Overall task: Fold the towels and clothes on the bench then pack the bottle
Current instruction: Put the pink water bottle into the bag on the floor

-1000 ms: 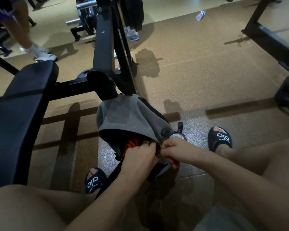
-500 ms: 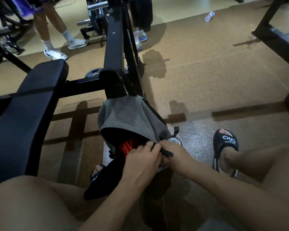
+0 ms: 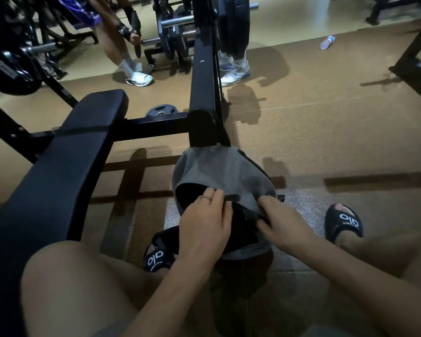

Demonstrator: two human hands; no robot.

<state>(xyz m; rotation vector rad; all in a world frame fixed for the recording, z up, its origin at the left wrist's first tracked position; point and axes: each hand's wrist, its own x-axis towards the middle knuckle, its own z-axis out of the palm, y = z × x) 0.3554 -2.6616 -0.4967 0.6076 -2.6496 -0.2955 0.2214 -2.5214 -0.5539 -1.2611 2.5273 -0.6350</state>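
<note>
A grey and black bag [image 3: 219, 169] stands on the floor between my feet, its grey flap leaning against a black machine post. My left hand [image 3: 204, 224], a ring on one finger, grips the near-left edge of the bag's dark opening, and a short black strap end sticks out past its fingers. My right hand [image 3: 281, 221] pinches the black edge of the opening on the right. What is inside the bag is hidden. The black padded bench [image 3: 58, 166] runs along my left, with no cloth on the part in view.
A plastic bottle [image 3: 327, 42] lies on the floor far back right. The black machine post [image 3: 202, 93] and crossbar stand right behind the bag. Two people's legs and weight plates [image 3: 170, 32] fill the back. My sandalled feet [image 3: 343, 221] flank the bag.
My hands have moved apart along the bag's opening. The orange thing seen inside the bag and the pale round object by my right hand are now covered.
</note>
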